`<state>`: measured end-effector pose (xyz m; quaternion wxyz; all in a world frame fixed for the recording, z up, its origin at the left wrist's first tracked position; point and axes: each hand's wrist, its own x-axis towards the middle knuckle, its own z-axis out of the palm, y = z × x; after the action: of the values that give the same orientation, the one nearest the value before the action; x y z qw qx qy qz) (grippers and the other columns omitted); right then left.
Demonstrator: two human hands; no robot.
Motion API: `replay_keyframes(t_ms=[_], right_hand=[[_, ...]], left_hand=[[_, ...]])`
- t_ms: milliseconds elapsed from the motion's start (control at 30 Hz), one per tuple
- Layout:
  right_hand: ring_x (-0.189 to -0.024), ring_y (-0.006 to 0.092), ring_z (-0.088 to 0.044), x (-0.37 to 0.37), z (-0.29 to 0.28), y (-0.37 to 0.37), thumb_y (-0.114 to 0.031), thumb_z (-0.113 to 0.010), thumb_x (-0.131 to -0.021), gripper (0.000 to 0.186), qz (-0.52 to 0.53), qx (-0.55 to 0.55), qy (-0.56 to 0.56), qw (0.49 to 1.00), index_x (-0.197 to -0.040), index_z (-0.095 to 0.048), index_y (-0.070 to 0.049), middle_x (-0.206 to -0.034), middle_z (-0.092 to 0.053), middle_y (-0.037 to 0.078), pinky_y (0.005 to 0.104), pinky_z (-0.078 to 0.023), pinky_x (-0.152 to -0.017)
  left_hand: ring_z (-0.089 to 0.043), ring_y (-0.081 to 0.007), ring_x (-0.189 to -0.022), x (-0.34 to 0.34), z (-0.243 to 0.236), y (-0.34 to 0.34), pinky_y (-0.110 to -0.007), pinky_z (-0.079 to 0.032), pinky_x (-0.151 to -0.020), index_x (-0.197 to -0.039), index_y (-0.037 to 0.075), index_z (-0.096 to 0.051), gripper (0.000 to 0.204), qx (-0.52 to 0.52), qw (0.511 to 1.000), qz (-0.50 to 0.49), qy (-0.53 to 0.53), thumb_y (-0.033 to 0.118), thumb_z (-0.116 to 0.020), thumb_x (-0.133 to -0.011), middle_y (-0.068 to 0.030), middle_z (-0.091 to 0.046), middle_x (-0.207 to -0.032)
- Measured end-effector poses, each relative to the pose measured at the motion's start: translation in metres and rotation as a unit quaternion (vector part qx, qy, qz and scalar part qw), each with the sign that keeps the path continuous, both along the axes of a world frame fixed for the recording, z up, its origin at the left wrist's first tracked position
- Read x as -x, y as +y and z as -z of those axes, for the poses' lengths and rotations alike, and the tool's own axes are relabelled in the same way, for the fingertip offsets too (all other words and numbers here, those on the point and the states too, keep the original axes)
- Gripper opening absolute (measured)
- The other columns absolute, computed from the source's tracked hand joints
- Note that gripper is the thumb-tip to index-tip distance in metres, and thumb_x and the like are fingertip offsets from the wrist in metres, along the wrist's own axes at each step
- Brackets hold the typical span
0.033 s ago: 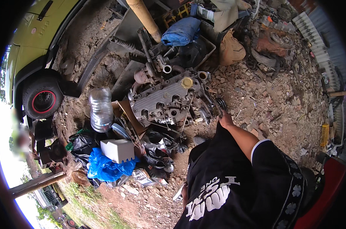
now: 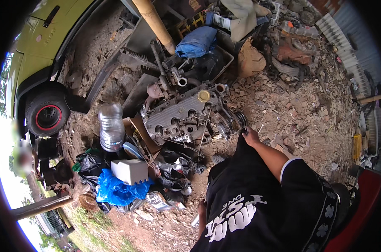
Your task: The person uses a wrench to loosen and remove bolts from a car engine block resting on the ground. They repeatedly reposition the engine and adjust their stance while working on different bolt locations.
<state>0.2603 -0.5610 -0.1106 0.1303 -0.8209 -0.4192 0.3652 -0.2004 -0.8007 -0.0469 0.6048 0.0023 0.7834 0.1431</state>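
A grey engine (image 2: 180, 111) with a yellowish oil cap (image 2: 204, 95) lies on the ground in front of me. Just beside the pulley (image 2: 240, 119) at its right end is my right hand (image 2: 251, 137). Its fingers are curled at the tip of the black cloth (image 2: 242, 147) of my clothing and seem to grip it. My left hand (image 2: 202, 208) shows only in part at the lower middle, the rest being covered by my shirt. By it a small silvery piece (image 2: 194, 220) sticks out; its kind is unclear.
Left of the engine stand a clear plastic bottle (image 2: 111, 128), a white box (image 2: 130, 171) and blue plastic bags (image 2: 119, 189). A bamboo pole (image 2: 155, 25) rises behind. A green vehicle's wheel (image 2: 47, 115) is at far left. Rubble covers the ground; a wooden handle (image 2: 372, 99) juts out at right.
The view has shifted slightly. My right hand's fingers, nearer the pulley before, are now curled at the black cloth. Less of the silvery piece by my left hand shows.
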Motion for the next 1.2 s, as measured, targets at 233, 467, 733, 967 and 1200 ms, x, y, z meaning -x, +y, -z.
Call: replay_keyframes(t_ms=[233,467,733,967,1200], right_hand=[[-0.086,0.0296,-0.073,-0.091,-0.074,-0.131,-0.022,-0.068,-0.094,0.036,0.130,-0.145,-0.086,0.977,-0.127,-0.065,-0.008,-0.094,-0.075,0.015,0.0405,-0.057,-0.077],[-0.072,0.0126,-0.069,-0.127,-0.126,-0.218,-0.008,-0.058,-0.101,0.022,0.324,-0.218,0.001,0.921,-0.120,-0.068,-0.002,-0.089,-0.073,0.011,0.0284,-0.054,-0.063],[-0.095,0.0377,-0.070,-0.179,-0.077,-0.228,-0.038,-0.070,-0.089,0.038,-0.132,-0.067,0.039,0.988,-0.113,-0.072,-0.009,-0.098,-0.072,0.021,0.0448,-0.055,-0.085],[-0.095,0.0312,-0.073,-0.348,-0.002,-0.358,-0.037,-0.066,-0.088,0.038,-0.121,0.052,0.058,0.990,-0.115,-0.073,-0.011,-0.099,-0.075,0.017,0.0416,-0.056,-0.083],[-0.060,0.0214,-0.065,-0.495,0.064,-0.505,-0.024,-0.059,-0.096,0.015,0.294,0.020,0.309,0.904,-0.100,-0.067,-0.012,-0.079,-0.068,0.006,0.0364,-0.049,-0.050]], left_hand=[[-0.070,-0.0264,-0.101,-0.013,0.053,0.139,-0.044,-0.051,-0.087,-0.131,0.012,-0.059,0.045,-0.080,0.984,0.152,-0.047,0.043,-0.053,-0.099,-0.0097,-0.070,-0.121],[-0.072,-0.0242,-0.097,-0.112,0.031,0.195,-0.034,-0.053,-0.087,-0.121,0.003,-0.069,0.042,-0.328,0.905,0.267,0.044,0.035,-0.060,-0.095,-0.0158,-0.074,-0.112],[-0.064,-0.0145,-0.101,-0.257,0.001,0.131,-0.030,-0.049,-0.092,-0.118,-0.002,-0.071,0.029,-0.409,0.894,0.180,-0.022,0.019,-0.063,-0.099,-0.0090,-0.074,-0.108],[-0.075,-0.0210,-0.086,-0.303,0.018,0.066,-0.029,-0.054,-0.070,-0.120,-0.001,-0.068,0.029,-0.365,0.929,0.008,0.062,0.015,-0.050,-0.103,-0.0121,-0.076,-0.099],[-0.072,-0.0181,-0.085,-0.402,0.018,-0.015,-0.032,-0.051,-0.071,-0.119,0.006,-0.067,0.032,-0.284,0.959,-0.021,0.012,0.027,-0.046,-0.106,-0.0087,-0.075,-0.102]])
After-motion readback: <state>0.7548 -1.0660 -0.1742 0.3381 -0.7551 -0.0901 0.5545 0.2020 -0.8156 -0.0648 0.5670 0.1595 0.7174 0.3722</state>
